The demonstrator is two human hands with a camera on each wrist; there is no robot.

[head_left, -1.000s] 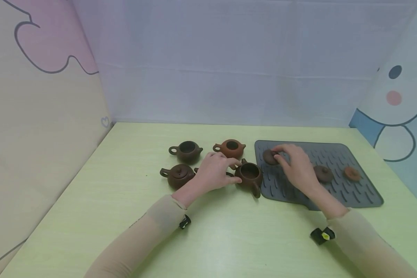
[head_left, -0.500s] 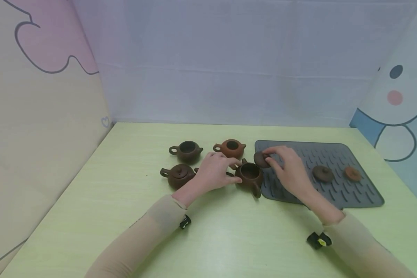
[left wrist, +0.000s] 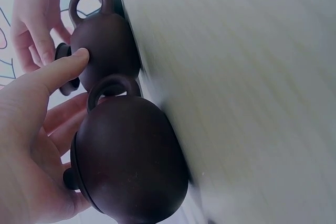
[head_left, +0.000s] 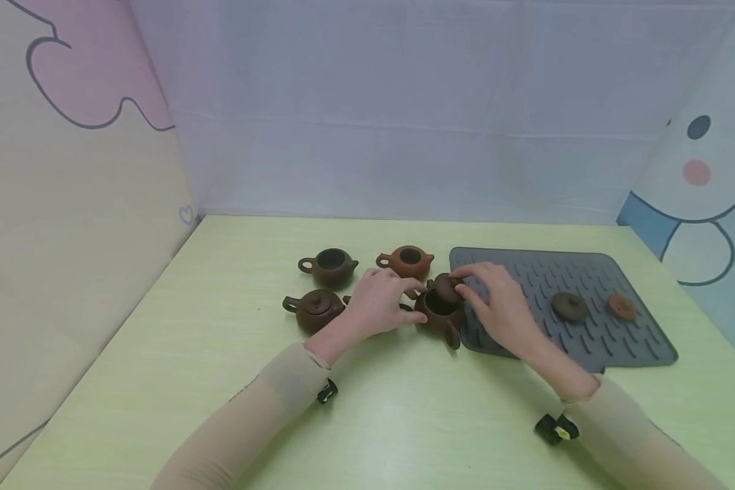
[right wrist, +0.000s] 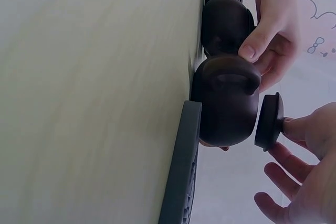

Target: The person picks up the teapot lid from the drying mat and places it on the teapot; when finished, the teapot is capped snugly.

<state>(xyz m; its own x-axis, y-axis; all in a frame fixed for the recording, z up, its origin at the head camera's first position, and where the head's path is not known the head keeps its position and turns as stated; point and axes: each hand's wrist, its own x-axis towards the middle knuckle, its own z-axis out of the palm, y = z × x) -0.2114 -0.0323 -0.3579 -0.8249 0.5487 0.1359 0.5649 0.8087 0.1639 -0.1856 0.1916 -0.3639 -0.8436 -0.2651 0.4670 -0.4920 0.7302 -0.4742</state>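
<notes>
My left hand [head_left: 376, 301] holds an open dark brown teapot [head_left: 431, 325] by its side, the thumb pressing near the rim in the left wrist view. My right hand [head_left: 496, 299] pinches a matching round lid [head_left: 447, 288] by its knob. In the right wrist view the lid [right wrist: 270, 121] hangs tilted on edge just off the teapot's mouth, apart from the pot [right wrist: 231, 106]. Under my left hand stands a lidded teapot [left wrist: 131, 156], mostly hidden in the head view. Another lidded brown teapot [head_left: 315, 312] is left of that hand.
Behind stand a lidless dark teapot [head_left: 332, 272] and a lidless reddish-brown teapot [head_left: 413, 267]. A grey ridged mat [head_left: 527, 258] lies right of the pots, bearing a dark lid [head_left: 569, 307] and a reddish lid [head_left: 621, 307]. The open teapot stands against the mat's left edge.
My right hand has carried the lid leftward from above the mat to over the open teapot's mouth. My left hand and the teapots have stayed in place.
</notes>
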